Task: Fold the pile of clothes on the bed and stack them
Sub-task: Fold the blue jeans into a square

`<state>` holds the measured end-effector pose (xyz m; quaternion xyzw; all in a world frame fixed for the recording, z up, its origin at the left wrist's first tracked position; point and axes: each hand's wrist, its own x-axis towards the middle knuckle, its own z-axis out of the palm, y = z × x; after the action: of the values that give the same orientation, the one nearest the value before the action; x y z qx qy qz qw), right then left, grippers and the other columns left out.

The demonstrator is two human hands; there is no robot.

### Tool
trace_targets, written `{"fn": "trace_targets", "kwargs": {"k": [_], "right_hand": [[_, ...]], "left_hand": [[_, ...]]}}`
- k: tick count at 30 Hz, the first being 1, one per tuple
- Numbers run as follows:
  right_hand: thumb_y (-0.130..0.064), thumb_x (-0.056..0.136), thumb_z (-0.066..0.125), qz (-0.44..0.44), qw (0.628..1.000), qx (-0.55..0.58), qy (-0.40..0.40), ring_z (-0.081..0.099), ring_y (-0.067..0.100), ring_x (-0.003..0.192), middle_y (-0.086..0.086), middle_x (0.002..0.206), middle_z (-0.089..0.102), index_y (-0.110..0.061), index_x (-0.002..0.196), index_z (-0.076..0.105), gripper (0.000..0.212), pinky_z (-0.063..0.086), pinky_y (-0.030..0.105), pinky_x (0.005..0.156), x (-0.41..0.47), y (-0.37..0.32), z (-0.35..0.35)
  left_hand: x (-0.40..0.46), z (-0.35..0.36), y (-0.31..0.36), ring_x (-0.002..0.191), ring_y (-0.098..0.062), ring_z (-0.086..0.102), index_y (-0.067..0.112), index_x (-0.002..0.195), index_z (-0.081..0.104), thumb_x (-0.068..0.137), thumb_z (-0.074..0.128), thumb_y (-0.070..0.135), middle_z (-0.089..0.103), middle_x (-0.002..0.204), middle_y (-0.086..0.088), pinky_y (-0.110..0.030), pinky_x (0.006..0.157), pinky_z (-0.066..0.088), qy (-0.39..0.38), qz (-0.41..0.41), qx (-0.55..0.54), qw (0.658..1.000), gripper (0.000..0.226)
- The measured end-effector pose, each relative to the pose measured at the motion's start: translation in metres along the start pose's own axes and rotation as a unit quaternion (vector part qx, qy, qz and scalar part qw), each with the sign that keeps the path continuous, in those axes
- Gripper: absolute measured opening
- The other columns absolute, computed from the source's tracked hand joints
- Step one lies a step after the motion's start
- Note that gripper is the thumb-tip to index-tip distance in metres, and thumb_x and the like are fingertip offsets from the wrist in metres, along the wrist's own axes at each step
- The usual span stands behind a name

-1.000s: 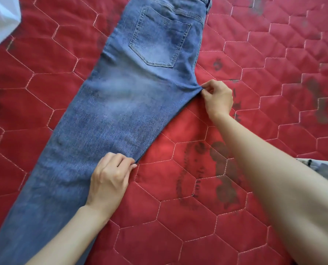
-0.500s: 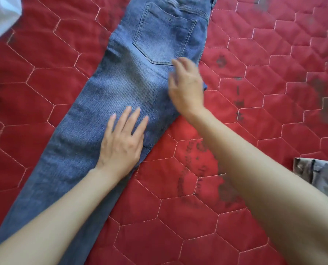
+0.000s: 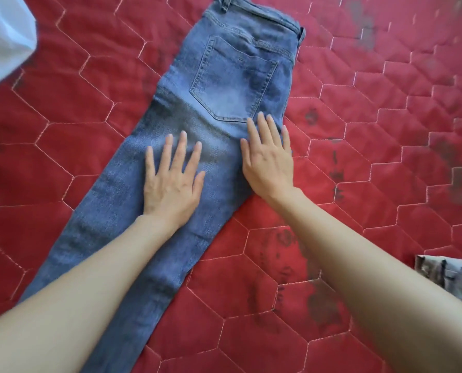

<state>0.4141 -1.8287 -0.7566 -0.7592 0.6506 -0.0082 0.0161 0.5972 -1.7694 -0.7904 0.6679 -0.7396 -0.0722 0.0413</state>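
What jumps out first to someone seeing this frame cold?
The blue jeans, laid diagonally across the red quilt, back pocket up, waistband at top. Both hands lie flat on the denim: left hand mid-thigh, right hand at the edge just below the pocket. A white cloth sits at the top left corner.

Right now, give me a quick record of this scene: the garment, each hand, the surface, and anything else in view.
garment: blue jeans, folded lengthwise, back pocket up, lying flat
left hand: left hand flat on the thigh area, fingers spread
right hand: right hand flat near the crotch edge, below the pocket
surface: red quilted bedspread
other: white fabric top left; grey item at right edge
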Motion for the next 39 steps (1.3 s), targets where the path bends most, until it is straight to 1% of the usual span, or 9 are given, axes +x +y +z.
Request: {"fn": "trace_targets", "kwargs": {"k": [7, 11, 15, 19, 21, 28, 32, 35, 39], "right_hand": [[-0.054, 0.1, 0.025, -0.205, 0.975, -0.031, -0.085, 0.004, 0.015, 0.149, -0.003, 0.162, 0.006, -0.029, 0.154, 0.01, 0.061, 0.004, 0.046, 0.12, 0.081, -0.018, 0.019], [-0.052, 0.101, 0.023, -0.096, 0.992, -0.035, -0.071, 0.002, 0.019, 0.15, 0.004, 0.163, 0.003, -0.025, 0.155, 0.008, 0.061, 0.0, 0.036, 0.121, 0.113, 0.029, 0.019], [-0.05, 0.102, 0.02, -0.022, 0.997, -0.036, -0.061, -0.001, 0.022, 0.15, 0.007, 0.162, 0.001, -0.019, 0.155, 0.006, 0.063, -0.005, 0.047, 0.119, 0.148, 0.011, 0.009], [-0.051, 0.1, 0.016, -0.264, 0.962, -0.044, -0.048, 0.01, 0.019, 0.149, 0.001, 0.162, 0.012, -0.029, 0.154, 0.015, 0.058, 0.004, 0.052, 0.118, 0.156, -0.034, 0.008], [-0.052, 0.101, 0.02, -0.293, 0.952, -0.042, -0.078, 0.007, 0.016, 0.149, -0.002, 0.162, 0.01, -0.032, 0.153, 0.014, 0.056, 0.003, 0.051, 0.119, 0.149, -0.035, 0.019], [-0.052, 0.101, 0.017, -0.068, 0.996, -0.042, -0.041, 0.003, 0.018, 0.15, 0.001, 0.163, 0.005, -0.024, 0.155, 0.008, 0.062, -0.002, 0.056, 0.118, 0.234, 0.054, 0.012], [-0.048, 0.101, 0.015, 0.016, 0.999, -0.041, -0.026, -0.001, 0.025, 0.149, 0.008, 0.162, 0.0, -0.021, 0.155, 0.008, 0.061, -0.002, 0.057, 0.117, 0.243, 0.046, 0.007], [-0.048, 0.101, 0.015, 0.093, 0.995, 0.024, 0.007, 0.001, 0.025, 0.15, 0.011, 0.162, 0.003, -0.024, 0.155, 0.014, 0.059, -0.001, 0.056, 0.117, 0.194, 0.001, 0.008], [-0.047, 0.101, 0.019, 0.056, 0.998, 0.024, -0.031, 0.008, 0.023, 0.149, 0.008, 0.161, 0.01, -0.025, 0.154, 0.017, 0.057, 0.003, 0.052, 0.119, 0.058, -0.028, 0.023]], "left_hand": [[0.065, 0.005, -0.012, 0.149, -0.028, 0.006, 0.024, 0.154, 0.013, 0.098, 0.02, 0.046, 0.006, 0.163, -0.004, -0.065, 0.114, 0.002, 0.02, -0.017, 0.024, 0.999, 0.061], [0.064, 0.002, -0.009, 0.149, -0.03, 0.004, 0.028, 0.154, 0.009, 0.095, 0.016, 0.05, 0.003, 0.163, -0.006, -0.067, 0.112, 0.002, 0.008, -0.044, 0.023, 0.999, 0.064], [0.064, -0.001, -0.009, 0.149, -0.03, 0.003, 0.027, 0.155, 0.009, 0.094, 0.017, 0.049, 0.002, 0.163, -0.007, -0.066, 0.112, 0.006, -0.009, -0.048, 0.031, 0.998, 0.065], [0.067, -0.003, -0.008, 0.149, -0.03, 0.005, 0.026, 0.153, 0.019, 0.093, 0.02, 0.049, 0.006, 0.162, -0.008, -0.065, 0.113, 0.007, -0.017, -0.048, 0.033, 0.998, 0.065], [0.068, -0.004, -0.008, 0.149, -0.03, 0.007, 0.026, 0.153, 0.022, 0.093, 0.022, 0.049, 0.008, 0.162, -0.008, -0.065, 0.113, 0.008, -0.02, -0.048, 0.032, 0.998, 0.064], [0.069, -0.001, -0.009, 0.149, -0.03, 0.005, 0.027, 0.154, 0.012, 0.092, 0.023, 0.049, 0.006, 0.162, -0.007, -0.065, 0.113, 0.008, -0.023, -0.049, 0.033, 0.998, 0.066], [0.068, 0.0, -0.009, 0.149, -0.03, 0.005, 0.027, 0.154, 0.014, 0.092, 0.024, 0.049, 0.006, 0.162, -0.008, -0.065, 0.113, 0.008, -0.022, -0.049, 0.036, 0.998, 0.066], [0.068, 0.0, -0.01, 0.149, -0.03, 0.007, 0.026, 0.154, 0.016, 0.093, 0.026, 0.048, 0.008, 0.162, -0.008, -0.066, 0.112, 0.009, -0.019, -0.046, 0.03, 0.998, 0.066], [0.067, 0.0, -0.009, 0.149, -0.03, 0.006, 0.028, 0.154, 0.016, 0.093, 0.027, 0.048, 0.007, 0.162, -0.008, -0.066, 0.112, 0.007, -0.016, -0.044, 0.027, 0.999, 0.065]]}}
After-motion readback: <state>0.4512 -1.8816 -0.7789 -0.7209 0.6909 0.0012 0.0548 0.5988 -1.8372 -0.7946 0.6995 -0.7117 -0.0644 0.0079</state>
